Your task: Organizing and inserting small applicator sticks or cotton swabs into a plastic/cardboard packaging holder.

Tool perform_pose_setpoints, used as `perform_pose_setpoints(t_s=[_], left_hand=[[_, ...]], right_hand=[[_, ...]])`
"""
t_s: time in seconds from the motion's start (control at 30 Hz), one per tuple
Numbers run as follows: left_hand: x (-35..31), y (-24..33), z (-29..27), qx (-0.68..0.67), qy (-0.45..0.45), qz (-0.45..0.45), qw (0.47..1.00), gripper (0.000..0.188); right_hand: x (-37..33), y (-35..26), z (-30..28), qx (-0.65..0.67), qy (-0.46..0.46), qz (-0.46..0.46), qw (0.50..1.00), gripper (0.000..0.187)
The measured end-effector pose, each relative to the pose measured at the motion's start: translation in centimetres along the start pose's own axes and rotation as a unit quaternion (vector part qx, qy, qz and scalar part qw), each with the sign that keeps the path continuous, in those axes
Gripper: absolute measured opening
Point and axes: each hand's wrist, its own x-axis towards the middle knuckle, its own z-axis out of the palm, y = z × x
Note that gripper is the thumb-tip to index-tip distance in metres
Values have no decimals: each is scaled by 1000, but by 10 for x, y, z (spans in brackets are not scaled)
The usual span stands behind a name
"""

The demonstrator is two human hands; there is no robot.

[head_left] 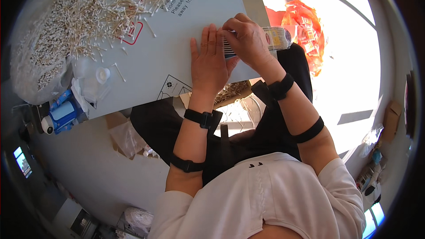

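Observation:
A clear flat pack of cotton swabs (278,38) with a yellow and red label lies at the table's right edge, its right end jutting past it. My left hand (210,59) rests flat on the tabletop at the pack's left end, fingers stretched and thumb out by the pack's near side. Over the pack bends my right hand (251,40), its fingers curled and pinched at the left part of the pack. What lies under its fingertips is hidden. A heap of loose cotton swabs (84,22) spreads over the far left of the table (155,62).
A clear plastic bag (22,62) holds part of the heap. Nearer stand a white-capped clear container (102,76) and a blue-and-white package (63,114). A red bag (305,35) sits right of the table. Below the near edge, an open box (234,92) holds more swabs.

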Motion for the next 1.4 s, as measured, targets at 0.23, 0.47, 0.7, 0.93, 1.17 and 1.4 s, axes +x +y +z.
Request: perform_pose_setpoints(t_s=[0.23,0.47,0.7,0.93,1.17,1.4], left_hand=[[-4,-9,12,-54,50,51,996,74],[-2,-4,16,-51,44,40,997,70],[0,2,-5,-30,-10,2,1000,79],[0,3,2,-16,-8,6,1000,83],[-1,4,2,7,3,5,1000,81],[-2,0,-5,-47,9,7,999,65]], right_hand=[[70,-92,82,-29,-128,-58,990,24],[92,-98,112,-118,-213,-51,969,14],[96,-1,14,-168,-78,-146,972,11],[57,46,-11,-171,-116,-219,954,11],[38,34,-14,-128,-150,-220,955,14],[4,30,-4,23,-11,-125,992,8]])
